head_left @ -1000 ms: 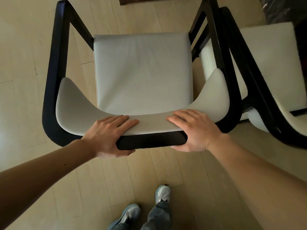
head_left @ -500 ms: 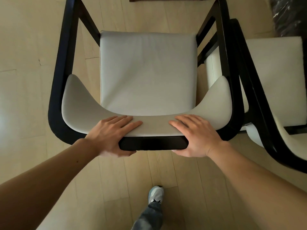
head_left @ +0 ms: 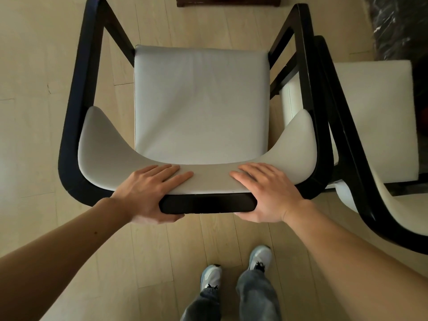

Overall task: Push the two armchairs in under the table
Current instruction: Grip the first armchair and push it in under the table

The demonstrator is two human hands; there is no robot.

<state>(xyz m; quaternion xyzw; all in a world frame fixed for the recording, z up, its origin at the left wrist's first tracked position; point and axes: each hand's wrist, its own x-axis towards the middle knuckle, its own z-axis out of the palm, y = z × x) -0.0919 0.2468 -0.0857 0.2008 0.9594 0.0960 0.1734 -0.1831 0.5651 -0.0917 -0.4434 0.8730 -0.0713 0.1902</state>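
Observation:
A black-framed armchair [head_left: 201, 100] with a pale grey seat and padded backrest fills the middle of the view, seen from above. My left hand [head_left: 148, 193] grips the top of its backrest left of centre, fingers over the padding and thumb under the black rail. My right hand [head_left: 266, 193] grips the same backrest right of centre in the same way. A second armchair [head_left: 375, 117] of the same kind stands right beside it, their frames almost touching. A dark marbled table edge [head_left: 400, 26] shows at the top right.
A dark brown wooden edge [head_left: 228, 1] lies on the light wood floor straight ahead of the chair. My two feet in pale sneakers [head_left: 234, 269] stand behind the chair. Open floor lies to the left.
The view has shifted so both chairs sit lower in the frame and the brown edge ahead shows more. My feet have stepped. Both hands keep the same grip.

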